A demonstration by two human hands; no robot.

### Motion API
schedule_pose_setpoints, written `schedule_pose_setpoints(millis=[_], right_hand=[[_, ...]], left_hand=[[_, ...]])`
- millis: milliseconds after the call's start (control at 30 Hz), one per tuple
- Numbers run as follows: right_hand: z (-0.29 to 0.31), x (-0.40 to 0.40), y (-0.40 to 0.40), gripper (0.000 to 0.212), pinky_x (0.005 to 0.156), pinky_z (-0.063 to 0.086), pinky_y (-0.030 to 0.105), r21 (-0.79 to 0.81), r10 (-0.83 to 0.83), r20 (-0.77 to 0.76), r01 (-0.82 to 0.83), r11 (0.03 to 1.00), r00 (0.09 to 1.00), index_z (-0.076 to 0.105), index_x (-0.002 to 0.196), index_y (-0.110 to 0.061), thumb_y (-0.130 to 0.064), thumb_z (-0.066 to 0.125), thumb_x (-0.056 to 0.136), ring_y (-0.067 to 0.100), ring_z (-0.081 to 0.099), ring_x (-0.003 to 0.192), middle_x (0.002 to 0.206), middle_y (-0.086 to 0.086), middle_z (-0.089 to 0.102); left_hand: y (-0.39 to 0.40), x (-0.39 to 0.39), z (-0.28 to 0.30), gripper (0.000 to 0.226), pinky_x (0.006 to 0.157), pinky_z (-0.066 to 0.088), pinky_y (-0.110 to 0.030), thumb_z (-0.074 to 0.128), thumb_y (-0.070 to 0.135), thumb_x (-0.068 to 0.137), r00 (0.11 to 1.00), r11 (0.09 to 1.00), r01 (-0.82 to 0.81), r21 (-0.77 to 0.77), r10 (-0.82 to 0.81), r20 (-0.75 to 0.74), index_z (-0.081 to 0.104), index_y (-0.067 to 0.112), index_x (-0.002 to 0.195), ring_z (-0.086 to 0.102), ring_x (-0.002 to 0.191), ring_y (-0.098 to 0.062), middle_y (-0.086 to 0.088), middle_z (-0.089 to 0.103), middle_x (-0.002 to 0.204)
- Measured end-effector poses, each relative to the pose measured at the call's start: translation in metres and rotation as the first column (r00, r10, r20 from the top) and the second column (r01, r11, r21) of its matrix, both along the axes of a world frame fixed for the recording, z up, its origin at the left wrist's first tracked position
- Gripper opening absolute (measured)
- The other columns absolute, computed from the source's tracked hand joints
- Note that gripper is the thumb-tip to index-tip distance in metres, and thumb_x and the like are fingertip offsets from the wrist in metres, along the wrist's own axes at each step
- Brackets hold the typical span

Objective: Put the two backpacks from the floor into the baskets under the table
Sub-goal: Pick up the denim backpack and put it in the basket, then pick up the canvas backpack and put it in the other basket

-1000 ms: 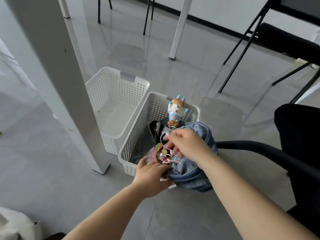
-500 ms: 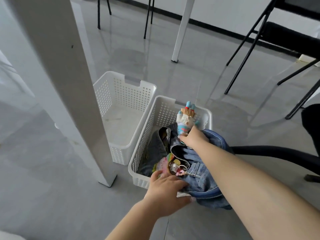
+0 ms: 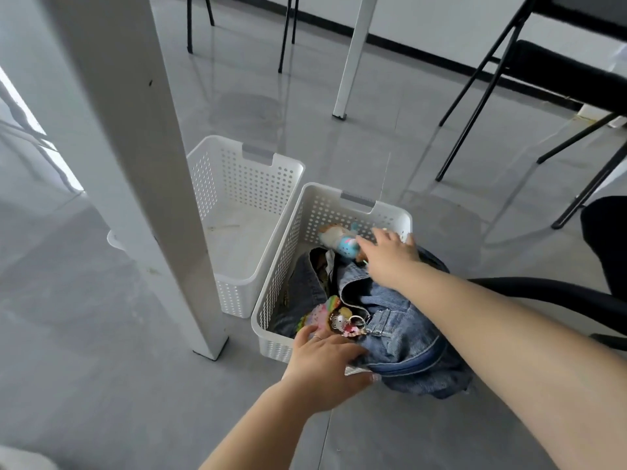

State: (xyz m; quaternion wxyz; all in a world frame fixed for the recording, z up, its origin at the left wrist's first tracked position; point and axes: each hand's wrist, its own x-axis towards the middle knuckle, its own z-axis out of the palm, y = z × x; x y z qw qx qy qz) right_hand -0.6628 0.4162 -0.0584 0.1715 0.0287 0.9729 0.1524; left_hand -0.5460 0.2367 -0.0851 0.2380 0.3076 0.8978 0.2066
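Note:
A blue denim backpack (image 3: 400, 330) lies half inside the right white basket (image 3: 281, 276), its lower part bulging over the near right rim. Colourful charms (image 3: 334, 317) hang at its front, and a plush doll (image 3: 339, 240) lies in the far end of the basket. My left hand (image 3: 325, 362) rests flat on the backpack's near edge at the basket's front rim, fingers spread. At the backpack's top, beside the doll, my right hand (image 3: 386, 254) presses with its fingers apart. The left white basket (image 3: 288, 164) stands empty next to it.
A thick white table leg (image 3: 142, 184) stands just left of the baskets, and another table leg (image 3: 353, 56) is farther back. Black chair legs (image 3: 475, 93) stand at the right and far back. A black chair arm (image 3: 549, 293) runs right of the backpack.
The plush doll has gone from upright to lying down inside the basket. My right hand moved from the charms to the backpack's far end; the backpack sits lower in the basket.

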Motion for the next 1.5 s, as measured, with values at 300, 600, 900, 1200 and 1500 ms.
schedule_pose_setpoints(millis=[300,600,900,1200,1500], right_hand=[[-0.009,0.076,-0.007,0.057,0.109,-0.008,0.069,0.072,0.406,0.333,-0.452,0.889,0.851,0.016,0.151,-0.030,-0.038,0.033,0.097,0.026,0.000,0.149,0.162,0.007,0.006],[-0.008,0.081,0.000,0.059,0.111,-0.007,0.065,-0.116,0.229,0.168,-0.212,0.970,0.959,0.026,0.147,-0.031,-0.037,0.046,0.092,0.022,0.007,0.148,0.160,0.002,0.017],[0.029,0.104,-0.024,0.057,0.116,0.013,0.056,-0.342,0.044,0.006,-0.039,0.939,0.999,0.039,0.140,-0.035,-0.039,0.057,0.086,0.018,0.029,0.141,0.149,-0.006,0.038],[0.142,0.104,-0.080,0.052,0.109,0.031,0.045,-0.466,0.052,0.085,-0.006,0.885,0.995,0.048,0.134,-0.032,-0.025,0.055,0.082,0.020,0.041,0.132,0.144,-0.004,0.044],[0.301,0.174,-0.175,0.052,0.105,0.039,0.039,-0.470,0.139,0.335,0.037,0.882,0.932,0.049,0.135,-0.026,-0.033,0.061,0.085,0.025,0.045,0.129,0.142,0.004,0.046]], left_hand=[[0.005,0.000,-0.001,0.049,0.109,0.010,-0.037,0.039,0.063,0.086,0.997,0.998,-0.066,0.012,0.066,-0.031,0.050,0.039,0.126,0.041,0.128,-0.014,0.013,0.058,0.128],[0.012,-0.004,-0.006,0.046,0.113,0.006,-0.039,0.042,0.060,0.086,0.998,0.998,-0.047,0.033,0.048,-0.035,0.050,0.042,0.128,0.038,0.132,-0.012,0.015,0.056,0.131],[-0.005,-0.025,0.030,0.024,0.089,0.048,-0.027,0.064,0.030,0.082,0.802,0.741,-0.573,0.350,0.418,0.427,0.069,0.025,0.106,0.063,0.095,-0.012,0.008,0.069,0.097],[-0.059,-0.008,0.140,0.026,0.072,0.047,-0.020,0.064,0.024,0.085,0.611,0.559,-0.776,0.293,0.548,0.572,0.066,0.019,0.110,0.061,0.084,-0.010,0.007,0.067,0.092],[-0.194,0.103,0.296,0.028,0.069,0.044,-0.021,0.064,0.028,0.086,0.187,0.280,-0.960,0.015,0.600,0.778,0.065,0.017,0.111,0.061,0.085,-0.010,-0.004,0.069,0.106]])
